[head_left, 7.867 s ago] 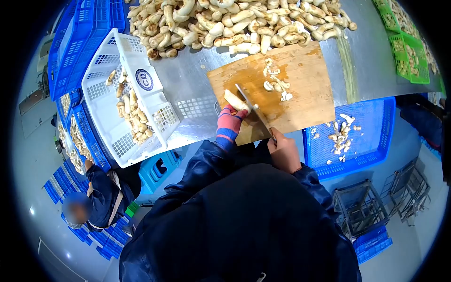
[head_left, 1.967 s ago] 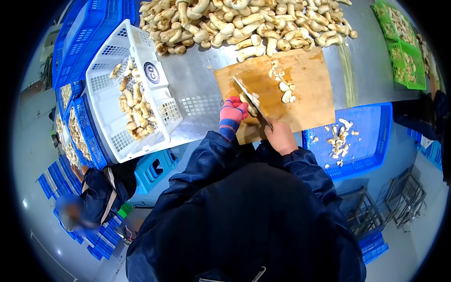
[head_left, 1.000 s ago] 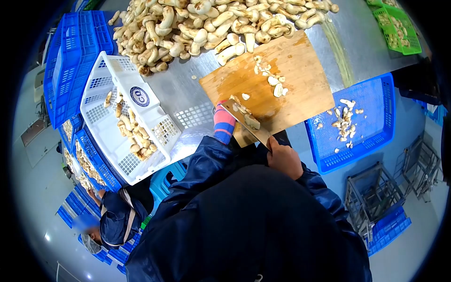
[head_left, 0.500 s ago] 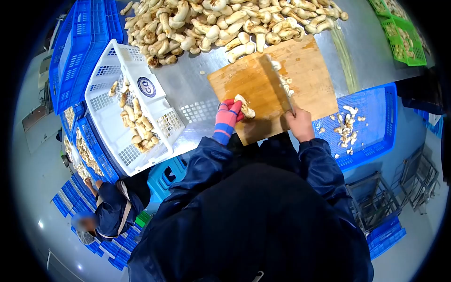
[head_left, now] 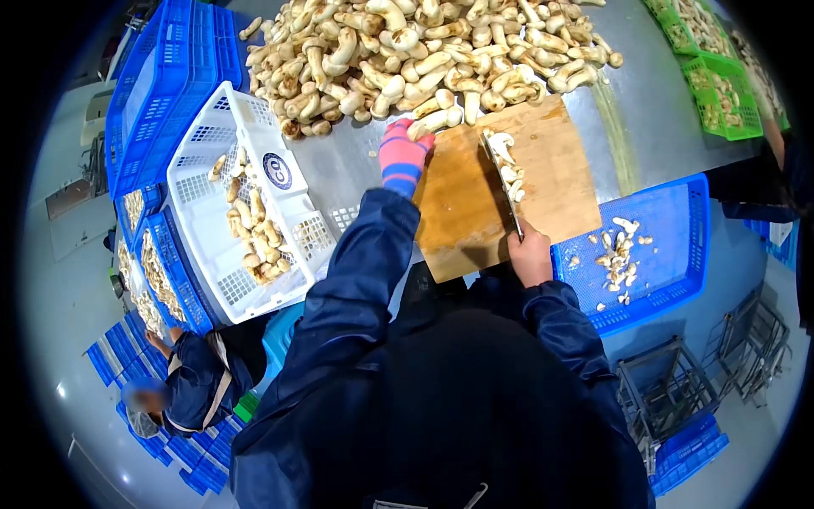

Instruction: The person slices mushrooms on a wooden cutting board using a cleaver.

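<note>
The left hand [head_left: 403, 153], in a pink-and-blue striped glove, reaches to the front edge of the mushroom pile [head_left: 398, 64], its fingers curved at the end of one pale mushroom [head_left: 434, 123] that lies just beyond the upper left part of the wooden board [head_left: 555, 199]; whether the fingertips are pressed together on it or only resting against it, I cannot tell. The right hand [head_left: 531, 256] is closed around the handle of a knife [head_left: 505, 188], fingers wrapped tight, at the near edge of the board. The blade points away from the body, with cut mushroom pieces [head_left: 507, 161] along its right side. Left of the board, a white crate [head_left: 191, 191] holds more mushrooms, and a blue basket [head_left: 670, 276] at the right holds small pieces
</note>
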### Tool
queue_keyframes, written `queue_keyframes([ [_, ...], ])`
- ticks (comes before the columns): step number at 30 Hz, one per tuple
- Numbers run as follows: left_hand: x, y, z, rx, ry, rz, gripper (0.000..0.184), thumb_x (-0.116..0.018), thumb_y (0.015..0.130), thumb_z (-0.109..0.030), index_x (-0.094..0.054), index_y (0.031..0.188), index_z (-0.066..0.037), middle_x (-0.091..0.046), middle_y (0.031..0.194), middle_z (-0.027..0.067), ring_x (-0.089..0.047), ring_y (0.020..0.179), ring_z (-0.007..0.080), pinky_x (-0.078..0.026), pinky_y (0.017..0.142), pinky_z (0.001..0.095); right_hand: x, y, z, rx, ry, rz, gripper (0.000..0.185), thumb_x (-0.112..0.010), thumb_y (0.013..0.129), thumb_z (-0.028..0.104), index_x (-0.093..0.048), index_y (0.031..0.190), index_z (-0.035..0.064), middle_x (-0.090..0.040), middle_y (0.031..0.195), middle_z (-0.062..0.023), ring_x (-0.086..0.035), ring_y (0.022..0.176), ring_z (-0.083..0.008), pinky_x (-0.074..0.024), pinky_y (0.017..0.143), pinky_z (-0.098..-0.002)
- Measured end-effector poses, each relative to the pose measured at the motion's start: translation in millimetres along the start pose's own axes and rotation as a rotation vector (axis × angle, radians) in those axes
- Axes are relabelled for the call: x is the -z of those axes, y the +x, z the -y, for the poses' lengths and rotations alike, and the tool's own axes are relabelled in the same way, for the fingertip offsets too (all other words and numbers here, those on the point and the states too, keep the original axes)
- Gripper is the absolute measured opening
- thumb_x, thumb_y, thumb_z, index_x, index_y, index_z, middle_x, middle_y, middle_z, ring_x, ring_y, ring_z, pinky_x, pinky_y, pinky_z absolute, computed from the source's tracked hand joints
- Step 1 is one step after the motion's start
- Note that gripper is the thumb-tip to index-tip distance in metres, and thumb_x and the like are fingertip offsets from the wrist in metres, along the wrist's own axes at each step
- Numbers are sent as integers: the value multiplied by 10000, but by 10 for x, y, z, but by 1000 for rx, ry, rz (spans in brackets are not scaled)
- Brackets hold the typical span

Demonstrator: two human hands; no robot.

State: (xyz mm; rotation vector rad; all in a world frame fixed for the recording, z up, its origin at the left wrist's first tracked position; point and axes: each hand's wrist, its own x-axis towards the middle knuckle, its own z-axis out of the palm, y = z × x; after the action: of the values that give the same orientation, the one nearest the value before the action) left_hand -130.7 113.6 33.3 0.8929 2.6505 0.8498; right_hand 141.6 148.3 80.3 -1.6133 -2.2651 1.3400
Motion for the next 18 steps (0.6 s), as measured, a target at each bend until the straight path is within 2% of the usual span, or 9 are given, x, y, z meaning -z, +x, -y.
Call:
queue_keyframes([
  [3,-18,236,-220,117,61,267,494,-729,654,-241,-556,1065,-28,-620,990,167,-583,936,316,-453,818,383,28,-22,72,-24,-22,9,303,-507,768,116,-609,1033,12,-595,751,-278,-596,734,-412,-486,690,-446],
  [6,-53,339,-45,27,115,192,548,-744,644,-314,-565,1095,-61,-639,943,167,-593,916,330,-465,785,389,36,-15,68,-19,-19,-4,298,-511,766,120,-612,1028,21,-591,748,-280,-592,732,-416,-485,696,-445],
  [7,38,334,-15,104,24,243,475,-725,677,-284,-581,1065,-51,-652,900,129,-612,860,268,-475,745,347,44,-14,72,-9,-14,-8,295,-512,766,121,-613,1024,21,-588,749,-283,-592,733,-416,-484,697,-445],
  [10,384,170,40,370,-367,674,417,-706,705,-249,-601,1054,-47,-652,841,73,-605,763,184,-474,692,293,50,13,31,37,29,-13,259,-515,767,127,-620,970,4,-586,739,-285,-588,721,-419,-481,675,-446],
  [11,512,59,31,364,-317,811,391,-704,709,-244,-611,1035,-49,-646,821,61,-593,734,161,-469,675,278,49,20,-3,53,46,-10,246,-516,767,129,-623,944,-5,-586,734,-285,-587,713,-420,-480,664,-446],
  [14,706,-214,77,305,-172,1152,323,-701,718,-235,-636,978,-56,-633,767,40,-571,661,113,-458,632,243,37,38,-143,1,41,184,217,-506,772,134,-614,853,-35,-582,674,-268,-576,632,-415,-471,595,-429],
  [15,694,-262,135,256,-121,1219,308,-702,718,-238,-640,960,-57,-631,754,44,-571,647,111,-456,623,239,144,13,7,-242,223,374,224,-500,769,151,-592,803,-50,-569,637,-242,-557,590,-395,-456,572,-421],
  [17,686,-302,142,210,-31,1275,234,-671,754,-225,-648,901,-44,-624,730,57,-567,627,95,-446,608,221,171,-22,106,-282,219,472,232,-500,766,159,-593,824,-45,-564,638,-233,-557,602,-381,-453,592,-420],
  [18,651,-281,219,303,-161,1275,225,-659,770,-220,-645,897,-35,-627,734,63,-573,628,103,-451,605,227,168,-41,123,-302,216,520,237,-500,765,163,-594,834,-43,-561,639,-229,-557,609,-374,-452,602,-419],
])
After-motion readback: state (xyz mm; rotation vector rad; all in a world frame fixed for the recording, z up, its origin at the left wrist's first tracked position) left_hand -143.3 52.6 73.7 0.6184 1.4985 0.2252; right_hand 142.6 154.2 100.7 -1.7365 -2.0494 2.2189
